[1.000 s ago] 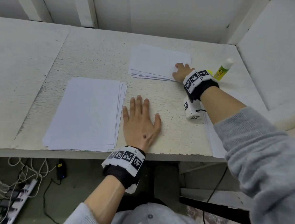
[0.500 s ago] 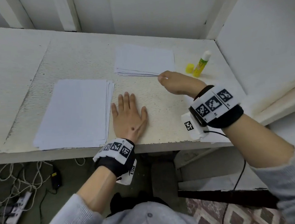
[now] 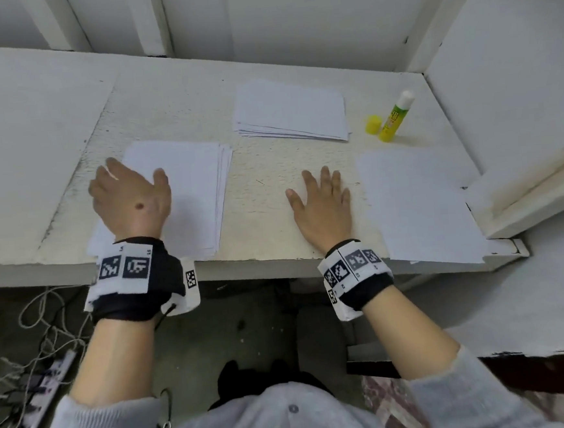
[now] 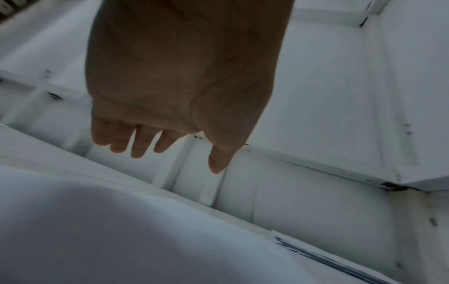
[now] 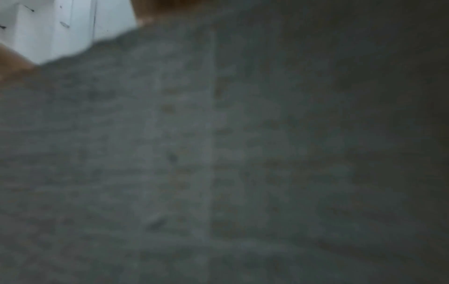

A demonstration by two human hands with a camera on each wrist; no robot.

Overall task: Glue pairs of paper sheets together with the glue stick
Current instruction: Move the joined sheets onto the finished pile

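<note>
Hands repositioned: left hand [image 3: 131, 202], fingers loosely extended and empty, now hovers over the left paper stack [image 3: 184, 187]; right hand [image 3: 323, 200] has left the far stack [image 3: 291, 111], lying flat, empty on the tabletop [image 3: 261, 188]. Uncapped glue stick [image 3: 396, 117] stands upper right, so a new pair likely begins.

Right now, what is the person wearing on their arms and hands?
The left hand and right hand are bare. Each wrist carries a black fabric band wrapped with a white strip printed with black square code markers. Thin black cables hang off them. Light grey knit sleeves are pushed up the forearms.
</note>
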